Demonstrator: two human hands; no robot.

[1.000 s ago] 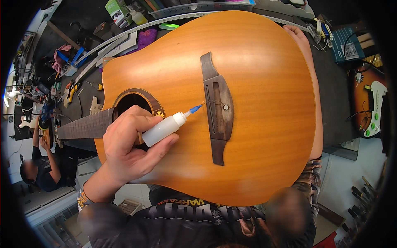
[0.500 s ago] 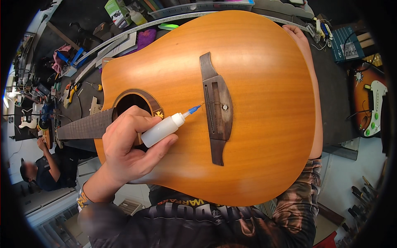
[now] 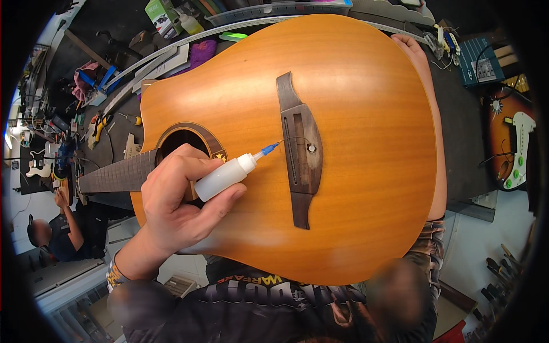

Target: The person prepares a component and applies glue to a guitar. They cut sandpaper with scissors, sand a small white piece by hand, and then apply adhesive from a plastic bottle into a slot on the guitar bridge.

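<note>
White bottle (image 3: 223,179) sits pinched between left thumb (image 3: 221,207) and fingers (image 3: 197,166), with right fingers (image 3: 408,43), grip unclear, beside the guitar (image 3: 366,143).

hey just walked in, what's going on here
Someone holds a small white squeeze bottle in the left hand, its blue tip pointing at the near-soundhole edge of the dark bridge on an acoustic guitar. Whether the tip touches the bridge is hard to tell. The right hand is at the guitar's far edge. Another person is off to the left.
</note>
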